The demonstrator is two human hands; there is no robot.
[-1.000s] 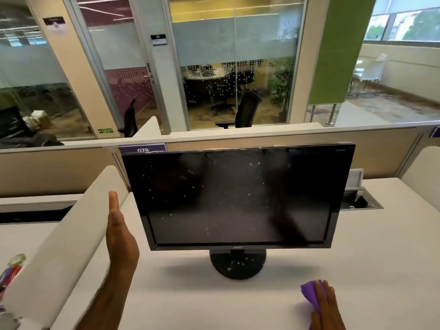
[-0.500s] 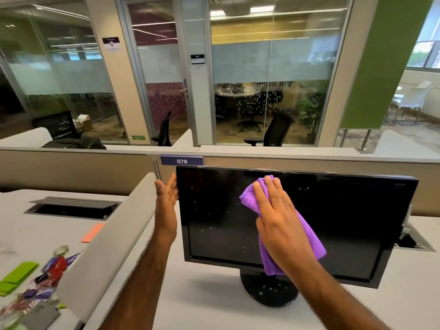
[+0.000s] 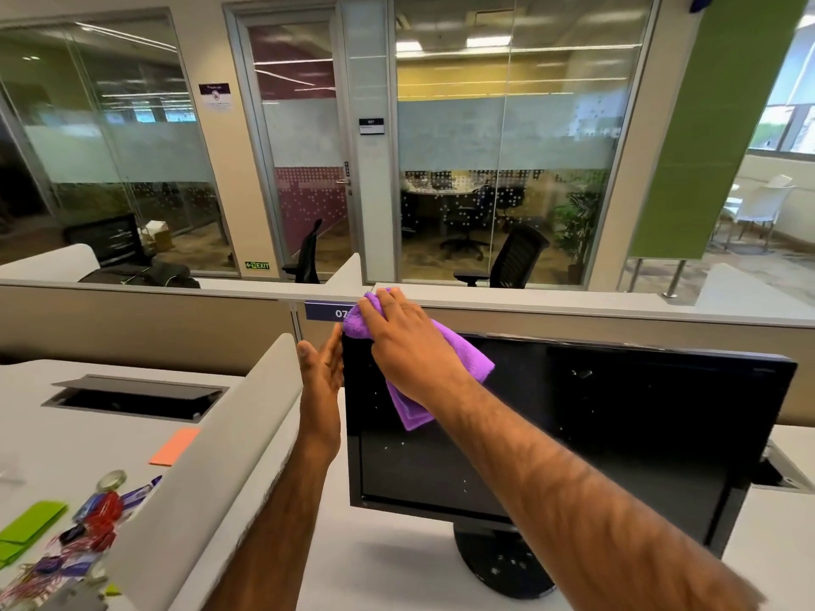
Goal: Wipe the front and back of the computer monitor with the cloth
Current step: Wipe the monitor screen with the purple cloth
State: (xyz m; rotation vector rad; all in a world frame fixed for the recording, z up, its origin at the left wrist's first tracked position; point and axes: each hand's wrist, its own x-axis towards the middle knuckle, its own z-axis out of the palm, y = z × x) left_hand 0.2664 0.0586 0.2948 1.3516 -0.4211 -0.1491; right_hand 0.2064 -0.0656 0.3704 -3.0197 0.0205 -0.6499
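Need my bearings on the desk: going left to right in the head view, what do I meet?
Green sticky pad → orange sticky note → white divider → left hand → right hand pressing the purple cloth → monitor.

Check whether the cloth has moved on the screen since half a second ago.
Yes. The purple cloth under the right hand has slid up and left, from mid-screen to the monitor's top-left corner.

Purple cloth [image 3: 463, 359] on black monitor's [image 3: 617, 434] corner
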